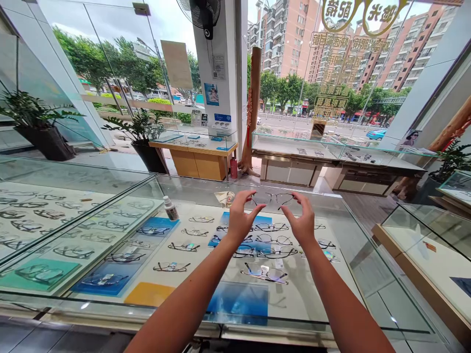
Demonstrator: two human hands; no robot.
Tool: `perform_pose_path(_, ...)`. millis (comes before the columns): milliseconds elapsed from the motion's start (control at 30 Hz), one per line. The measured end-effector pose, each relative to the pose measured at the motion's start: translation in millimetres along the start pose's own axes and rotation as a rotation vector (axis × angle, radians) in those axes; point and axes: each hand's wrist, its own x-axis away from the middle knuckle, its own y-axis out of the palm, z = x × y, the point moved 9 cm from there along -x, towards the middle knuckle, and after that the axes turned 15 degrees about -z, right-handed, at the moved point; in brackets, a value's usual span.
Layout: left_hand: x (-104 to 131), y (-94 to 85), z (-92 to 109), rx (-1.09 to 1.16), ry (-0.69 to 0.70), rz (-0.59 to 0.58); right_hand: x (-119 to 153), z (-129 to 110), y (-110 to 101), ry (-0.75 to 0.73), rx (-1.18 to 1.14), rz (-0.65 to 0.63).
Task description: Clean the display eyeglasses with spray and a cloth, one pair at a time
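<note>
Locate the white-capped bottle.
In the head view, the white-capped bottle is on the glass counter, left of the cloth and left hand.

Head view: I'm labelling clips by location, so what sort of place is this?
Probably an optician's shop: spectacle frames lie in rows inside a glass counter, the left hand and right hand hold another pair, and a window sign outlines spectacles.

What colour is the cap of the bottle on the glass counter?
White; the cap shows best in the head view.
</note>
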Motion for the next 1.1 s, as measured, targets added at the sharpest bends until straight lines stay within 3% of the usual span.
perform_pose_path(100,-5.1,-7.8,6.9,0.056,-0.037,0.0,-4.5,-14.0,-6.8,-0.015,-0.008,0.031)
perform_pose_path(200,-21.0,-26.3,19.3,0.158,-0.078,0.037,-28.9,-38.7,-16.1,-0.027,-0.058,0.01)
perform_pose_path(367,-72.1,-70.5,55.3,0.359,-0.07,0.141,-99.7,-115.3,-47.3,-0.239,-0.069,-0.05)
perform_pose_path(500,-98.5,-92.6,83.4,0.457,-0.03,0.218,-122.8,-150.5,-64.2,-0.336,-0.179,0.021)
perform_pose_path(600,-101.6,-91.7,90.7,0.475,-0.036,0.245,-119.5,-140.3,-54.5,-0.299,-0.344,0.066)
perform_pose_path(700,-98.8,-82.7,85.3,0.511,-0.082,0.26,-113.5,-114.5,-36.6,-0.19,-0.518,0.058)
perform_pose_path(800,-95.9,-73.5,83.5,0.546,-0.119,0.231,-104.6,-101.0,-32.9,-0.108,-0.603,0.077)
perform_pose_path(900,-88.3,-74.0,96.4,0.547,-0.112,0.217,-89.7,-110.6,-43.9,-0.082,-0.582,0.122)
perform_pose_path(1100,-65.6,-89.8,137.8,0.615,0.001,0.227,-50.2,-159.3,-69.5,-0.154,-0.478,0.198)
